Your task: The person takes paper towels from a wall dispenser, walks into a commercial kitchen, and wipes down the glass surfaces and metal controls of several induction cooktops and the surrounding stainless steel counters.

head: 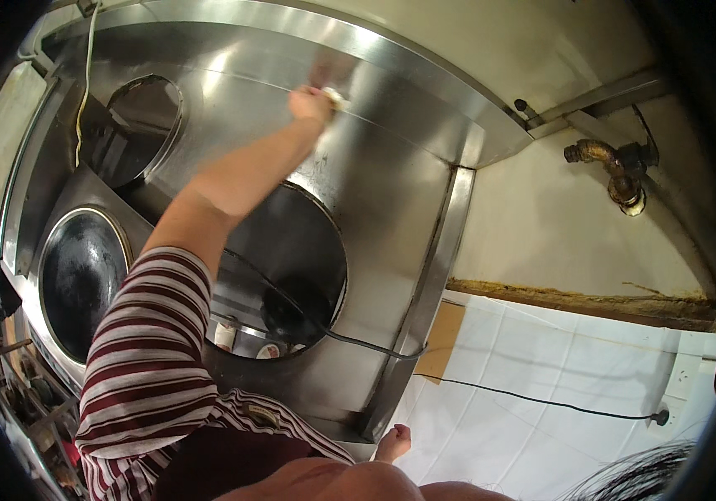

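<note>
My left hand reaches far forward, its fingers closed on a small whitish cloth or pad. The pad rests against the stainless steel surface, near the foot of its raised back panel, where the hand shows as a blurred reflection. Below my forearm is a large round opening in the steel, dark inside. My right hand is low in the picture, beside the near right corner of the steel unit. Its fingers are curled in, and nothing shows in them.
A black hose or cable crosses the large opening and hangs over the side edge. Left are a smaller round opening and a dark round pan. A white cord hangs there. Right are a brass tap and a plugged-in black cable.
</note>
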A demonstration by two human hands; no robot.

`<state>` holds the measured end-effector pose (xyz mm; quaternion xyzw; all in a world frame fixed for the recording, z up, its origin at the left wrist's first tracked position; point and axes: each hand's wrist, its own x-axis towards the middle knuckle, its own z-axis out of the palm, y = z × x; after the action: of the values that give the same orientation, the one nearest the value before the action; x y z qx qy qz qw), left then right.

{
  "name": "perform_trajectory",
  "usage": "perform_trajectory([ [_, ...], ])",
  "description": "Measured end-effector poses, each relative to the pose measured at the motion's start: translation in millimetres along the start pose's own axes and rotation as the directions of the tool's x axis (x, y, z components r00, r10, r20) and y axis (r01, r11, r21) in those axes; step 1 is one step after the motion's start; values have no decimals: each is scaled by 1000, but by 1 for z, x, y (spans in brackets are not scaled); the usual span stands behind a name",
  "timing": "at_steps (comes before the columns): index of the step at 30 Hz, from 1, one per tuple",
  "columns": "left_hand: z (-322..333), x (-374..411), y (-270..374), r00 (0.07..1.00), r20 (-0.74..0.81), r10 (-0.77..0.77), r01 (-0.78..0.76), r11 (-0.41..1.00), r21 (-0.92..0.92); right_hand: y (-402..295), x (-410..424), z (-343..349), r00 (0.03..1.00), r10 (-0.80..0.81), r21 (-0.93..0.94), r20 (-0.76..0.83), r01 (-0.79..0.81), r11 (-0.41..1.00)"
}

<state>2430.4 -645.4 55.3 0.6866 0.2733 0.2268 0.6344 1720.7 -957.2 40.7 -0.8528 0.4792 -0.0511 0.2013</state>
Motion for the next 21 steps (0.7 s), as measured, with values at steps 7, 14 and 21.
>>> perform_trajectory([
  [7,106,-183,61,875,483,0,45,996,-80,-3,-4,-8,998,8,-14,-61,-9,1000],
  [14,132,-279,51,396,656,642,-695,677,-243,41,-27,-13,992,54,-15,-116,-56,998],
  [21,10,-306,12,-19,831,556,-685,598,-416,43,-36,7,981,183,50,-66,-180,982],
])
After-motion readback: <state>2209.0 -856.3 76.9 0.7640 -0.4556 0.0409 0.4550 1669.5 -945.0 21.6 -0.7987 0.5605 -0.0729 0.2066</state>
